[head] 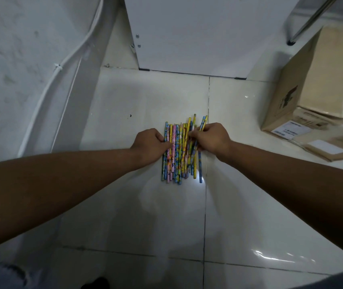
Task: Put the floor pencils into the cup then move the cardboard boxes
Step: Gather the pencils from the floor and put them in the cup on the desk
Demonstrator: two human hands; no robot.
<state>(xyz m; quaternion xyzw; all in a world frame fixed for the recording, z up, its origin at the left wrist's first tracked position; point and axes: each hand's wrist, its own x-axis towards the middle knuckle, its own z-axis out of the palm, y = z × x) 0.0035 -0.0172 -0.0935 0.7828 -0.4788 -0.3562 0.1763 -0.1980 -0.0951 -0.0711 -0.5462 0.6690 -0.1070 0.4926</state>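
Observation:
Several patterned pencils [177, 155] in yellow, pink and blue lie side by side on the white tiled floor. My left hand [150, 146] presses against the left edge of the bunch, fingers curled onto the outer pencils. My right hand [211, 138] is closed around a few pencils on the right side, lifting their far ends off the floor. Cardboard boxes [304, 88] stand at the right, one upright and open, with flattened ones [331, 147] lying in front of it. No cup is in view.
A white cabinet panel [197, 34] stands straight ahead behind the pencils. At the left a white cable [62, 65] runs down the wall. A metal chair leg [304, 28] reaches the floor at the upper right.

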